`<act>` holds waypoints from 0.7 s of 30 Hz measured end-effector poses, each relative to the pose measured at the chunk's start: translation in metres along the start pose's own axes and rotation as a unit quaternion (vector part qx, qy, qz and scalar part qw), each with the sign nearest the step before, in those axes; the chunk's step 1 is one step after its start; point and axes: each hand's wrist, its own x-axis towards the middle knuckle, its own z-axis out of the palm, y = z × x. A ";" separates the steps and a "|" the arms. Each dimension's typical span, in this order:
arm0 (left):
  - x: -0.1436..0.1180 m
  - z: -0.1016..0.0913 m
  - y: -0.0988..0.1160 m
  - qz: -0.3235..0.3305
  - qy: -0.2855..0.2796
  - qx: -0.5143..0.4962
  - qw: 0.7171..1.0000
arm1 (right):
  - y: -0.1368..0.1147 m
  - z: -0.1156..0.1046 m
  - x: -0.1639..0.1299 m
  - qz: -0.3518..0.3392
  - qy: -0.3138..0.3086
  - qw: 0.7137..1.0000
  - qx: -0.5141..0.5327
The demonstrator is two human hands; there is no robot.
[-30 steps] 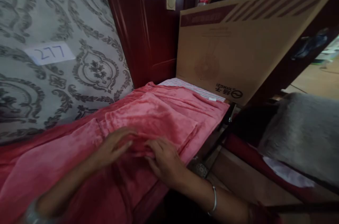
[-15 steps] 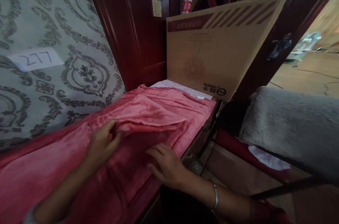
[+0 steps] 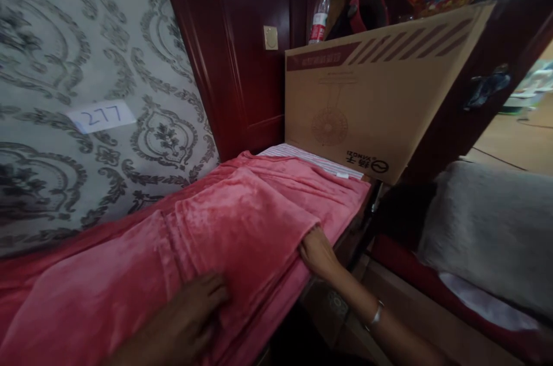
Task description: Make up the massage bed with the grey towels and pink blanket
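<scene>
A pink plush blanket [image 3: 242, 210] lies folded in layers along a narrow surface beside the wall. My right hand [image 3: 318, 253] is at the near right corner of its top fold, gripping the edge there. Those fingertips are hidden beneath the cloth, and a silver bracelet [image 3: 377, 314] circles the wrist. Lower in the view, my left hand [image 3: 190, 317] rests over the top layer near the front edge. It looks slightly blurred, with the thumb apart from the bent fingers and no cloth visible in it.
A large cardboard box [image 3: 345, 106] stands behind the blanket on striped cloth [image 3: 302, 154]. A plastic bottle [image 3: 319, 14] is up behind the box. To the right is a grey furry cover [image 3: 492, 227]. Patterned wallpaper [image 3: 164, 135] borders the left side, carrying a paper label marked 277 [image 3: 103, 116].
The top fold, earlier lifted by my left hand, now lies flatter and further toward me. My left hand has come off its edge and moved nearer; my right hand has moved right to the corner.
</scene>
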 end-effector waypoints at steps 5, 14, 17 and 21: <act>0.062 -0.035 -0.030 -0.075 -0.036 -0.096 0.992 | 0.002 0.011 -0.002 -0.043 0.077 0.996 0.029; 0.239 0.012 -0.114 -0.210 0.009 0.037 0.977 | 0.027 0.039 -0.021 -0.052 0.166 0.984 0.040; 0.253 0.050 -0.121 -0.282 -0.021 0.090 0.955 | 0.029 0.032 -0.021 -0.059 0.166 0.984 0.035; 0.248 0.072 -0.122 -0.301 -0.057 0.121 0.944 | 0.029 -0.008 -0.023 -0.103 0.097 0.988 0.064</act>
